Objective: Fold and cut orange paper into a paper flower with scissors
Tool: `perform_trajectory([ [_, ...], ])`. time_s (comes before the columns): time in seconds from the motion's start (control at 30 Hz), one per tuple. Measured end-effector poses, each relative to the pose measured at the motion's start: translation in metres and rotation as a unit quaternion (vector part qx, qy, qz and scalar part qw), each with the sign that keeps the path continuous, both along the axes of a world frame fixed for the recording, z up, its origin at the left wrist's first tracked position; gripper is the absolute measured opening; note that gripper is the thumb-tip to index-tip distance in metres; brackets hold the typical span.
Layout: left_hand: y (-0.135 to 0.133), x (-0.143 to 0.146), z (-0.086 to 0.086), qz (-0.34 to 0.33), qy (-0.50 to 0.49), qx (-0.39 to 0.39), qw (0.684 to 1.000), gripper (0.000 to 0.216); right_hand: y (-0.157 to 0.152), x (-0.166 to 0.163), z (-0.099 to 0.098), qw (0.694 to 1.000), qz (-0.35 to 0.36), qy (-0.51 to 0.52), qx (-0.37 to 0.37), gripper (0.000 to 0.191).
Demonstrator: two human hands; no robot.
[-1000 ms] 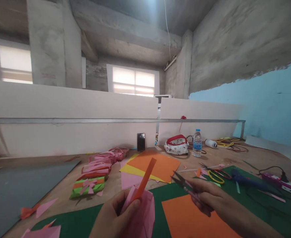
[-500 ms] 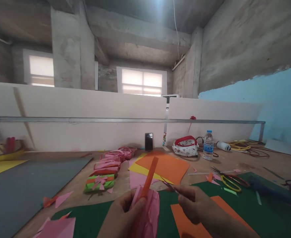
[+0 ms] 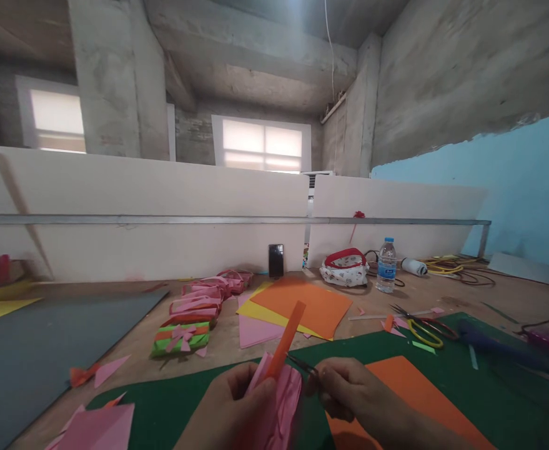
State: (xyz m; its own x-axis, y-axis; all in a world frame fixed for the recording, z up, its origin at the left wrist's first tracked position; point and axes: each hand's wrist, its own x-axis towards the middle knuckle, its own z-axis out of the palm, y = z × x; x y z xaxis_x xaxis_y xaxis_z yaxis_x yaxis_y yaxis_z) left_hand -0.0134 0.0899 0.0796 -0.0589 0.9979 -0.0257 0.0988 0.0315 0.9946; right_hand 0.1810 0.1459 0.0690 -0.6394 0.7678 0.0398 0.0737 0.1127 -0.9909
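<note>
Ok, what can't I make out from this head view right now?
Head view only:
1. The pink paper: lower part cut off by the bottom edge, partly covered by the left hand.
2. The small scissors: handles hidden inside the right hand; whether the blades touch the orange strip is too small to tell.
3. The red thing at far left: blurred.
4. The dark tool on the green mat: blurred.
</note>
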Motion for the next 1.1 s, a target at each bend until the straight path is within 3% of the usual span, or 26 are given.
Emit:
perform_trajectory([
  [0.17,0.008,-0.002,-0.010,-0.006,-0.006,0.007,1.000,0.036,0.000,-0.001,-0.002,0.999,0.011,0.023,-0.047,0.050],
  [0.37,0.012,-0.004,-0.016,0.001,0.011,-0.011,1.000,0.033,-0.002,0.000,0.001,0.998,-0.065,-0.009,-0.020,0.045],
  [0.6,0.012,-0.004,-0.019,-0.035,0.018,-0.014,0.999,0.033,-0.005,-0.001,-0.002,0.998,-0.062,-0.023,0.002,0.035],
  [0.87,0.010,0.000,-0.016,-0.044,0.020,-0.033,0.998,0.033,-0.006,-0.004,-0.002,0.998,-0.056,-0.033,0.002,0.051],
  [1.1,0.007,0.005,-0.010,-0.026,0.008,-0.040,0.999,0.029,-0.008,-0.004,-0.002,0.999,-0.044,-0.020,-0.012,0.054],
])
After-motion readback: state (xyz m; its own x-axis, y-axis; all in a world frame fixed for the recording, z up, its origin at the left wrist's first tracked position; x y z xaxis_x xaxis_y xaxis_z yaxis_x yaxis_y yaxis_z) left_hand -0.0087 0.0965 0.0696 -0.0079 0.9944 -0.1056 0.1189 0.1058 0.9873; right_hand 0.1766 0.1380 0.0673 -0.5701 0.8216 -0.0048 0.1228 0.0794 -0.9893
